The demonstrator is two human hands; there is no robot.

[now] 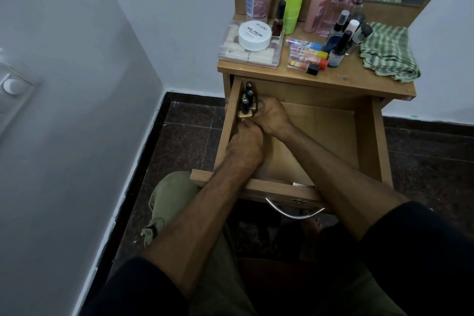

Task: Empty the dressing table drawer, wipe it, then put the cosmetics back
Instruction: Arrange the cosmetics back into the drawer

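The wooden drawer point(369, 146) is pulled out, most of its floor bare. Three small dark-capped nail polish bottles point(247, 100) stand upright in its back left corner against the left wall. My right hand point(272, 115) curls around the bottles from the right. My left hand point(246, 143) sits just in front of them, fingers curled toward the nearest gold-based bottle; what it grips is hidden. On the table top point(346, 77) stand more cosmetics: a white nail polish remover tub point(254, 35) on a clear box, green cylinders point(295, 5), pink bottles point(331, 0), small dark spray bottles point(343, 41).
A green checked cloth point(389, 51) lies folded on the right of the table top. Colourful tubes point(307, 55) lie near its front edge. A wall stands close on the left, dark tiled floor below. The drawer's metal handle point(295, 210) is just above my knees.
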